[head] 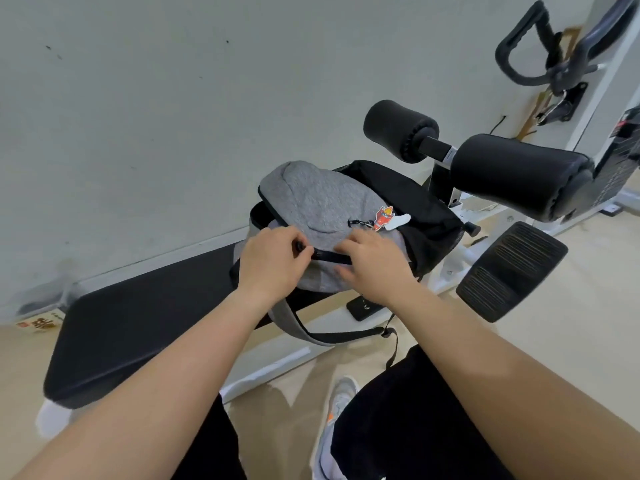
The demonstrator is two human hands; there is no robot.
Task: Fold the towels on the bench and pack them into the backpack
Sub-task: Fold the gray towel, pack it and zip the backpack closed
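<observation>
Grey backpack [322, 199] sits on the bench [138, 317], at 12 o'clock of the 2 hands. Left hand [273, 261] pinches the zip pull [298, 250], fingers curled. The right hand [374, 265], at its 3 o'clock, presses loosely spread fingers flat on the backpack's grey front.

Both hands on the grey backpack [322, 199] atop the bench [138, 323] — left hand [273, 259] pinching a zipper pull.

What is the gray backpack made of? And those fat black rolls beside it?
The backpack looks like soft, matte knit fabric: speckled gray surface, floppy folds. The roller pads are probably foam under matte black covers: plump, with puckered ends.
</observation>
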